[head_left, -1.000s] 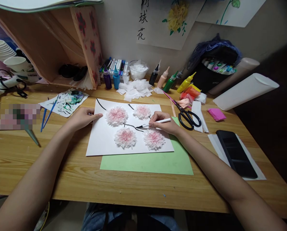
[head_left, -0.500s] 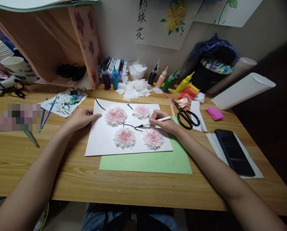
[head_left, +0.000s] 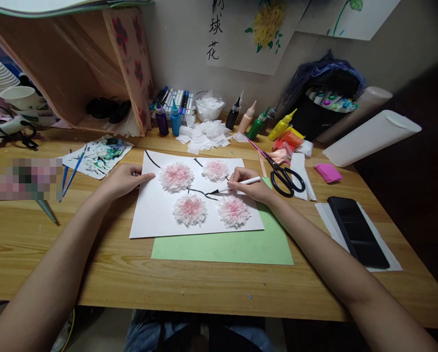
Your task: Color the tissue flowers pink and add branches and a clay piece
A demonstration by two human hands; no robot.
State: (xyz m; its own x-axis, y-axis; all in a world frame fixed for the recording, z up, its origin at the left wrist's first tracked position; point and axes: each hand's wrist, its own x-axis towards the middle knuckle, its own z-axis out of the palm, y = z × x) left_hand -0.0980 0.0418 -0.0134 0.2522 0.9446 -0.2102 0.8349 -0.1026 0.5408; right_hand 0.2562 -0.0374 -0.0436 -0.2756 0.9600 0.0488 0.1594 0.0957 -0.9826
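Observation:
A white sheet lies on the wooden desk with several pink tissue-paper flowers stuck to it and black stem lines between them. My right hand grips a white marker pen; its black tip rests on a stem line near the sheet's middle. My left hand lies flat on the sheet's left edge, thumb pointing at the upper-left flower. A green sheet lies partly under the white one.
Black scissors lie right of my right hand, a black phone further right. Paint bottles, markers, white tissue scraps line the back. A paint-stained paper with blue brushes sits left. A white roll lies at back right.
The view has shifted slightly. Both hands hold almost the same places; the pen tip stays on the black stem line.

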